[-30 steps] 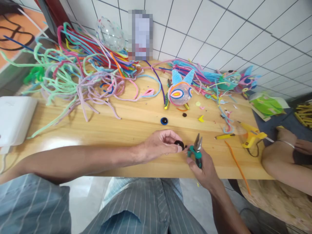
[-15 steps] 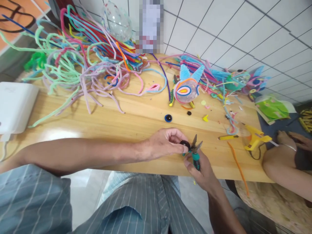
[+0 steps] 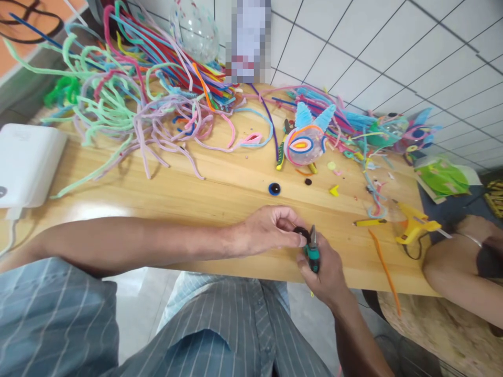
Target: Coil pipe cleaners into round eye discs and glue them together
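My left hand (image 3: 271,230) pinches a small round black piece (image 3: 301,231) between thumb and fingers, near the table's front edge. My right hand (image 3: 324,267) is wrapped round pliers (image 3: 313,256) with teal and black handles. Their jaws look closed and point up, right beside the black piece; whether they touch it I cannot tell. Beyond my hands lies a round black disc with a blue rim (image 3: 274,189). A smaller black dot (image 3: 308,181) and a bent yellow scrap (image 3: 334,190) are to its right.
Tangled pipe cleaners (image 3: 118,110) cover the back left. A clear ball with blue ears (image 3: 304,146) rests on green-yellow handled pliers. A yellow glue gun (image 3: 416,222), a yellow cutter (image 3: 370,222) and another person's arm (image 3: 459,267) are at right. A white power bank (image 3: 29,165) stands left.
The pliers' jaws were spread apart and are now closed, close beside the black piece. The whole view has shifted slightly.
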`<state>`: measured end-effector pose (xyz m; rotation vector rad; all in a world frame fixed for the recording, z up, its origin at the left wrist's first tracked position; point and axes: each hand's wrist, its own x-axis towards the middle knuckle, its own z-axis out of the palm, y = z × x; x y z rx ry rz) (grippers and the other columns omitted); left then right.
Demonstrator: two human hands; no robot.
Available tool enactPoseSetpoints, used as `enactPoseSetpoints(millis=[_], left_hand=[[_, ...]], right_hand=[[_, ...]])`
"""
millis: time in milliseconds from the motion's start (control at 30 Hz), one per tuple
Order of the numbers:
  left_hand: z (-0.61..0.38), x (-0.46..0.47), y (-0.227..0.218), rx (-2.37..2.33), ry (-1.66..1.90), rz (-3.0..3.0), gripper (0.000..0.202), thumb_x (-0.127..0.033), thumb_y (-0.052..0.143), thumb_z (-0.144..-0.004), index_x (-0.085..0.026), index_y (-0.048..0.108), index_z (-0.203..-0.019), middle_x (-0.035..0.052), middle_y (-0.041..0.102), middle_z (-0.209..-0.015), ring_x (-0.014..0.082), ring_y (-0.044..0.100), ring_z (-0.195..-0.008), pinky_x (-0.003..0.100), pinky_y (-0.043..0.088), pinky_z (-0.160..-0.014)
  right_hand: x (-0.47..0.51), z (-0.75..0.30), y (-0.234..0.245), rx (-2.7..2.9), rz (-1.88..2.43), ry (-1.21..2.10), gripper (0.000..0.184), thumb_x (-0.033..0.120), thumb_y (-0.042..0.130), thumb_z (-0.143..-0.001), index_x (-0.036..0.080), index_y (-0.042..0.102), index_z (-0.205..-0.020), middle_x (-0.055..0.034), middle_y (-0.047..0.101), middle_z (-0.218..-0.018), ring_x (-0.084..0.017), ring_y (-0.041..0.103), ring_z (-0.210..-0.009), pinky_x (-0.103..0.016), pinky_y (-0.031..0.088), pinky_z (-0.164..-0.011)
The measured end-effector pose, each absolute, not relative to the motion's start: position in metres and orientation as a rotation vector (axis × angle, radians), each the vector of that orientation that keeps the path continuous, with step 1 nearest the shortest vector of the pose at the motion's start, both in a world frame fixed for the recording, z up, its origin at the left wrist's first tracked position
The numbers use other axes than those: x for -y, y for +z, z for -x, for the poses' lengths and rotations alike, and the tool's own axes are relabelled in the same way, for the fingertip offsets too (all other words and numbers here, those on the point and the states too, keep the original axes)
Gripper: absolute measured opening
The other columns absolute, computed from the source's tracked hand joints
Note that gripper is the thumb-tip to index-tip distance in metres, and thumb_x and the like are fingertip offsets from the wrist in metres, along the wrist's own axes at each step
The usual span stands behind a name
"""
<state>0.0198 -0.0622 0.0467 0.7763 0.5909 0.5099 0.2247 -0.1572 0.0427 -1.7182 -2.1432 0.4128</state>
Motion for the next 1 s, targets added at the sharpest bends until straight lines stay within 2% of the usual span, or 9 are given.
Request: enactPoseSetpoints(millis=[100, 233, 367, 467, 533, 700, 833, 933, 1000], left_hand=[[-0.020, 0.063, 0.045, -0.593, 0.515, -0.766, 0.024, -0.014, 0.086, -0.072, -0.014, 0.071, -0.091, 0.0001, 0.074, -0.080, 0.0079, 0.065, -0.071, 0.021, 0.051, -0.071], [-0.021, 0.062, 0.042, -0.589, 0.517, -0.718, 0.025, -0.011, 0.086, -0.071, -0.014, 0.070, -0.089, -0.0001, 0.074, -0.082, 0.0078, 0.066, -0.073, 0.021, 0.051, -0.074], [-0.022, 0.061, 0.037, -0.591, 0.519, -0.732, 0.026, -0.012, 0.085, -0.071, -0.014, 0.068, -0.090, 0.0002, 0.074, -0.082, 0.0081, 0.066, -0.073, 0.022, 0.051, -0.074], [-0.023, 0.060, 0.035, -0.600, 0.505, -0.780, 0.023, -0.013, 0.083, -0.073, -0.013, 0.068, -0.090, -0.0006, 0.072, -0.080, 0.0076, 0.065, -0.071, 0.022, 0.050, -0.073], [-0.022, 0.060, 0.036, -0.613, 0.498, -0.813, 0.022, -0.015, 0.082, -0.074, -0.013, 0.068, -0.091, -0.0012, 0.071, -0.080, 0.0069, 0.063, -0.070, 0.021, 0.048, -0.070], [-0.020, 0.062, 0.039, -0.627, 0.508, -0.855, 0.022, -0.017, 0.083, -0.073, -0.014, 0.067, -0.089, -0.0028, 0.067, -0.076, 0.0058, 0.058, -0.067, 0.019, 0.044, -0.064], [-0.021, 0.063, 0.039, -0.666, 0.530, -0.891, 0.021, -0.019, 0.082, -0.075, -0.014, 0.067, -0.087, -0.0038, 0.065, -0.075, 0.0058, 0.056, -0.064, 0.020, 0.041, -0.062], [-0.022, 0.063, 0.038, -0.681, 0.565, -0.922, 0.018, -0.019, 0.080, -0.076, -0.014, 0.066, -0.087, -0.0030, 0.066, -0.078, 0.0064, 0.057, -0.067, 0.021, 0.043, -0.065], [-0.022, 0.062, 0.038, -0.678, 0.590, -0.939, 0.017, -0.020, 0.080, -0.077, -0.014, 0.066, -0.086, -0.0029, 0.066, -0.077, 0.0066, 0.057, -0.067, 0.021, 0.043, -0.065]], right_hand=[[0.158, -0.225, 0.036, 2.134, 1.771, 0.320, 0.015, 0.027, 0.053, -0.088, 0.025, 0.054, -0.103, -0.0014, 0.067, -0.074, -0.021, 0.065, -0.061, -0.032, 0.050, -0.057], [0.156, -0.224, 0.034, 2.110, 1.752, 0.336, 0.011, 0.025, 0.052, -0.087, 0.025, 0.054, -0.098, 0.0001, 0.064, -0.071, -0.019, 0.063, -0.058, -0.029, 0.046, -0.055], [0.157, -0.223, 0.045, 2.012, 1.711, 0.667, 0.003, 0.025, 0.054, -0.089, 0.024, 0.056, -0.090, 0.0034, 0.061, -0.067, -0.015, 0.058, -0.054, -0.027, 0.046, -0.054], [0.158, -0.228, 0.053, 1.899, 1.643, 0.942, 0.010, 0.031, 0.055, -0.091, 0.023, 0.060, -0.087, 0.0022, 0.065, -0.071, -0.015, 0.060, -0.058, -0.027, 0.048, -0.056], [0.155, -0.237, 0.055, 1.823, 1.690, 0.965, 0.014, 0.036, 0.055, -0.092, 0.023, 0.061, -0.089, 0.0009, 0.067, -0.074, -0.017, 0.061, -0.062, -0.029, 0.049, -0.058], [0.126, -0.272, 0.050, 1.790, 2.268, 0.437, 0.032, 0.049, 0.058, -0.087, 0.023, 0.065, -0.103, -0.0051, 0.070, -0.083, -0.026, 0.065, -0.076, -0.038, 0.049, -0.071], [0.100, -0.284, 0.046, 1.700, 2.725, 0.112, 0.042, 0.055, 0.053, -0.092, 0.020, 0.064, -0.112, -0.0152, 0.072, -0.106, -0.034, 0.069, -0.092, -0.044, 0.050, -0.078], [0.090, -0.282, 0.046, 1.668, 2.855, -0.015, 0.050, 0.058, 0.049, -0.097, 0.016, 0.062, -0.122, -0.0203, 0.069, -0.120, -0.037, 0.069, -0.103, -0.047, 0.051, -0.084], [0.087, -0.281, 0.044, 1.697, 2.857, -0.048, 0.053, 0.059, 0.050, -0.098, 0.014, 0.062, -0.124, -0.0220, 0.068, -0.122, -0.039, 0.067, -0.110, -0.049, 0.051, -0.087]])
